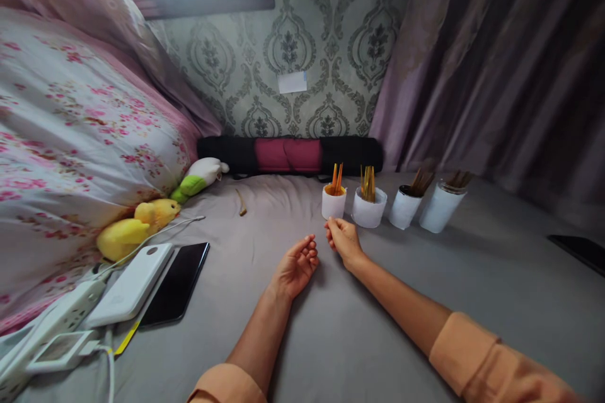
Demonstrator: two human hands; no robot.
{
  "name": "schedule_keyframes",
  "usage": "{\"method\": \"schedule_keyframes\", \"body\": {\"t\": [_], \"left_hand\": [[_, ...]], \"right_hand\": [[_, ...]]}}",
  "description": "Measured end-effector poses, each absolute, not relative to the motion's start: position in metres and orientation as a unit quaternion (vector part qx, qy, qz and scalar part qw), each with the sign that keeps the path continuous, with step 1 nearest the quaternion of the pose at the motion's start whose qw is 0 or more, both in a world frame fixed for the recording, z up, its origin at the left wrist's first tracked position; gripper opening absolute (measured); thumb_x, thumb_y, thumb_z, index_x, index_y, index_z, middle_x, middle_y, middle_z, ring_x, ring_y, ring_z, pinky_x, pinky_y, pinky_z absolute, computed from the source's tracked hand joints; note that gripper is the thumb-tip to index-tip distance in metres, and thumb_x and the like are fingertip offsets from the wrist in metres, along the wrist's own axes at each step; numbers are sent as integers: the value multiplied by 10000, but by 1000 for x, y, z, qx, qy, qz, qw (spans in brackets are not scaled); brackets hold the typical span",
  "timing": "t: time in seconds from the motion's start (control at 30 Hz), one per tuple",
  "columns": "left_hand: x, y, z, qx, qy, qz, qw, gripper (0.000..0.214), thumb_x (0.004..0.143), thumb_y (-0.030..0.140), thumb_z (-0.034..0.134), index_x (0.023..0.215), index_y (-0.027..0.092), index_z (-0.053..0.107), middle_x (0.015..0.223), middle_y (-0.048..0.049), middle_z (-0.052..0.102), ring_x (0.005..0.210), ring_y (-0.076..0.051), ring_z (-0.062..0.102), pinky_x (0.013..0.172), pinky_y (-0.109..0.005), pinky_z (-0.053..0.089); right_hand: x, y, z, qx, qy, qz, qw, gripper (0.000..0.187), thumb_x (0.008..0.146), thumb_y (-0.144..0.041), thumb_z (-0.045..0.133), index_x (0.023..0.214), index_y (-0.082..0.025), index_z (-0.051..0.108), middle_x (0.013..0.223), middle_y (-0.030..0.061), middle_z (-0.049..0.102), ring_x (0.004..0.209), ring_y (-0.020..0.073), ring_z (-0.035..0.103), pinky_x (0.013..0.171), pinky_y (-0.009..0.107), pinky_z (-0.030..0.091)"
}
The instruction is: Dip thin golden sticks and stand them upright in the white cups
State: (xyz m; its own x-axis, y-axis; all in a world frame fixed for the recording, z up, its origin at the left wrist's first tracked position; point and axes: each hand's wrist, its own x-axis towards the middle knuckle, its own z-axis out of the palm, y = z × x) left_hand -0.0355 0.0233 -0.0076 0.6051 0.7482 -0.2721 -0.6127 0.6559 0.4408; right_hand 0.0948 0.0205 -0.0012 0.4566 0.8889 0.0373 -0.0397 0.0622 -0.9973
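Observation:
My left hand (297, 266) rests palm up near the middle of the grey sheet. Its fingers curl in and the thumb lies close to the forefinger; I see nothing in it. My right hand (344, 240) is closed with thumb and forefinger together, just in front of a small white cup (333, 206). What its fingers hold, if anything, is hidden. Orange sticks (336, 179) stand in that cup. To its right, a wider white cup (369, 211) contains golden sticks (367, 183). Farther right, two tilted-looking white containers (404, 209) (437, 209) hold thin brown sticks.
A black and maroon roll (288, 155) lies along the patterned wall. At left are plush toys (137, 227), a white power bank (132, 283), a dark phone (177, 283) and a power strip (57, 327). A small brown stick-like object (241, 203) lies behind my left hand.

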Motion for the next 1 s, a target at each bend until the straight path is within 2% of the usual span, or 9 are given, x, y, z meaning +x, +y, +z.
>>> {"method": "schedule_keyframes", "body": {"t": [0.4,0.67,1.0], "left_hand": [[-43,27,-5,166,230,408,868,106,766,93,547,869,89,571,686,-16,541,531,-39,490,470,-147,394],[-46,54,5,207,382,394,810,25,756,70,533,761,91,546,595,-2,510,427,-29,440,379,-131,352],[-60,94,16,251,481,404,737,76,731,36,539,700,104,527,555,2,496,394,-29,432,356,-121,340]], "right_hand": [[98,18,-25,-589,-433,317,604,399,749,-535,441,690,-156,554,481,-27,479,359,78,400,342,190,292],[98,21,-27,-581,-442,314,607,422,741,-559,448,680,-156,556,478,-23,489,361,85,411,349,196,301],[99,22,-28,-585,-447,304,605,422,737,-558,439,658,-162,559,480,-14,500,379,98,429,366,210,324]]}}
